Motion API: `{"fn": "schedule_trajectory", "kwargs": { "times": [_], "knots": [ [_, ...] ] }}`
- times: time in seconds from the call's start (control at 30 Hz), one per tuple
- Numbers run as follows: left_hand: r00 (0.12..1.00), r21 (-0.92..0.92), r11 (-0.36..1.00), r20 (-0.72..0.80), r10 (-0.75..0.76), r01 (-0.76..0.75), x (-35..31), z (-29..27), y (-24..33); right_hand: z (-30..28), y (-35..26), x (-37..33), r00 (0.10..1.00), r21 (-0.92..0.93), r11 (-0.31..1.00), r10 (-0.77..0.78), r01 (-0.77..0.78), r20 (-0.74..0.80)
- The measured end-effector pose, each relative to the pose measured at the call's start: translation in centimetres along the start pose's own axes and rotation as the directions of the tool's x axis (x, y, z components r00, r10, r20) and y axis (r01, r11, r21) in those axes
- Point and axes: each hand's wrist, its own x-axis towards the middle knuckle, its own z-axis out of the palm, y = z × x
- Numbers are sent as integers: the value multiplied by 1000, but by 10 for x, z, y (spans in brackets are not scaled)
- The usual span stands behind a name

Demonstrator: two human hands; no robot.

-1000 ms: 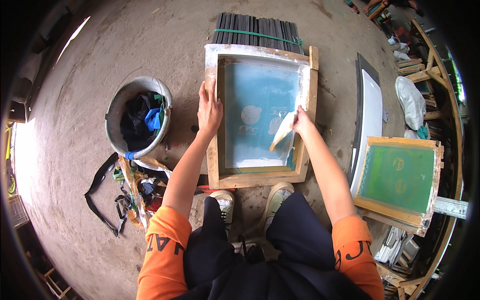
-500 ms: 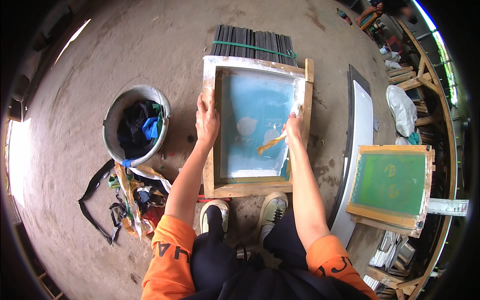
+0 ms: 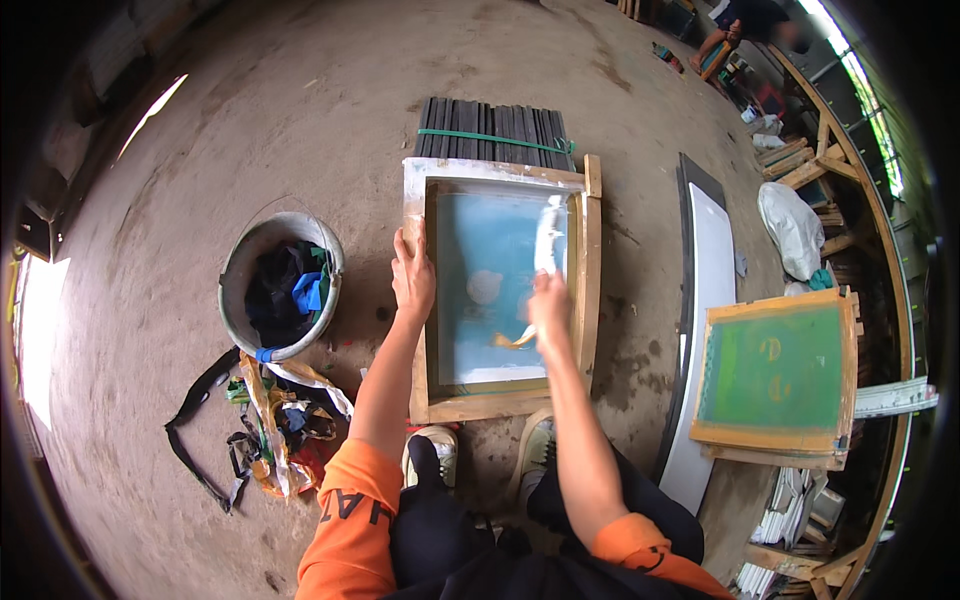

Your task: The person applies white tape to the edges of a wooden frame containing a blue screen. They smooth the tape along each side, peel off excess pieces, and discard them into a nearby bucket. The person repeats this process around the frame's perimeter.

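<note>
A wooden screen printing frame (image 3: 500,408) with blue mesh (image 3: 478,245) leans or lies in front of me, its upper side near a bundle of dark flat strips (image 3: 495,128). My left hand (image 3: 412,278) grips the frame's left rail, fingers along it. Over the right part of the mesh, my right hand (image 3: 548,305) is closed on a strip of tape, slightly blurred. White, smeared tape (image 3: 550,228) runs up from the fist, and a tan tail hangs below it. Pale printed shapes show on the mesh, partly hidden by the hand.
At left stands a bucket (image 3: 232,300) of dark and blue cloth, with a heap of tape scraps and rags (image 3: 285,430) beside it. To the right are a long white board (image 3: 712,250) and a green-meshed screen frame (image 3: 775,375). A person (image 3: 745,28) sits far right.
My right hand has moved left, off the right rail and over the mesh, drawing the tape strip along. The left hand keeps its hold; the view has shifted, so the scene sits lower.
</note>
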Motion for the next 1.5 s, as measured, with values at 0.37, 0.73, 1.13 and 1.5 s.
{"fn": "schedule_trajectory", "kwargs": {
  "times": [0.37, 0.73, 1.13, 1.5],
  "knots": [
    [975, -122, 979, 131, 179, -163, 3, 7, -18, -34, 5, -40, 999, -97, 994, -49, 48, -6],
    [769, -454, 671, -52, 637, -586, 21, -136, 90, -114, -98, -15, 699, -274, 788, -257, 551, 667],
    [698, -343, 622, -173, 695, -704, -8, -182, 145, -125, -107, -29, 492, -29, 713, -453, 700, 744],
    [844, -231, 813, -125, 521, -535, -66, -214, 41, -28, -75, 34, 492, 526, 802, -349, -284, 798]
  ]
}}
